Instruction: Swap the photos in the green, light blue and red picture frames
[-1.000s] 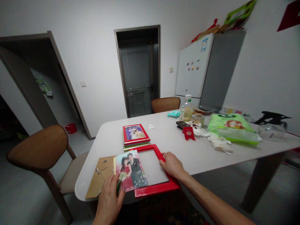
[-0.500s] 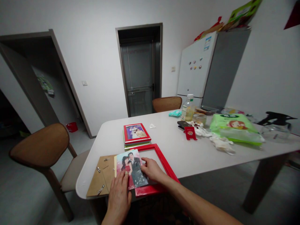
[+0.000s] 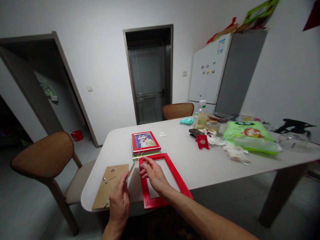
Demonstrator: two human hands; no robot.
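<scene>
Held edge-on in my left hand (image 3: 120, 198) is the photo (image 3: 133, 167), tilted up so that only a thin strip of it shows. My right hand (image 3: 153, 175) hovers above the left side of an empty red picture frame (image 3: 178, 173), its fingers loosely bent and apart, close to the photo but seemingly not gripping it. Under and beside my left hand lies a brown backing board (image 3: 107, 181) with metal clips. Beyond the red frame, a smaller red-framed picture (image 3: 146, 141) rests on a green frame (image 3: 136, 155).
On the table's right side are a red card (image 3: 203, 142), a dark phone (image 3: 196, 134), a bottle (image 3: 200, 115), crumpled tissues (image 3: 236, 153) and a green tissue pack (image 3: 250, 136). A wooden chair (image 3: 47, 156) stands at the left, another chair (image 3: 178, 111) behind the table.
The photo, which lay face up over the backing board and frame, is now lifted and turned on edge in my left hand. My right hand has moved slightly left and off its face.
</scene>
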